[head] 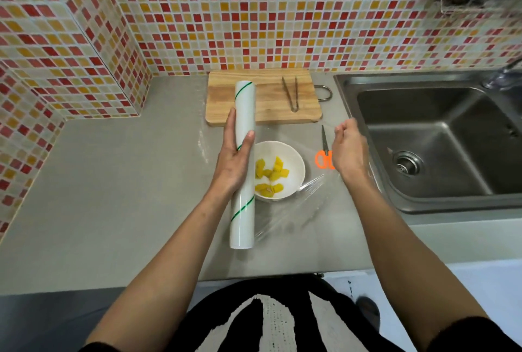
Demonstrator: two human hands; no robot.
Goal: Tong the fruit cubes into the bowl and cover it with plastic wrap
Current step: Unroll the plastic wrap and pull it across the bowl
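A white bowl (pixel 293 159) with several yellow fruit cubes (pixel 269 175) sits on the grey counter. My left hand (pixel 234 159) grips a long white plastic wrap roll (pixel 244 114) with green stripes, held lengthwise just left of the bowl. A clear sheet of wrap (pixel 299 204) stretches from the roll to the right, above the bowl. My right hand (pixel 348 148) pinches the far edge of that sheet, right of the bowl. Metal tongs (pixel 291 94) lie on the wooden cutting board (pixel 271 103) behind the bowl.
Orange-handled scissors (pixel 323 154) lie on the counter between the bowl and my right hand. A steel sink (pixel 435 139) is at the right. Mosaic tile walls close off the back and left. The counter's front edge runs near my body.
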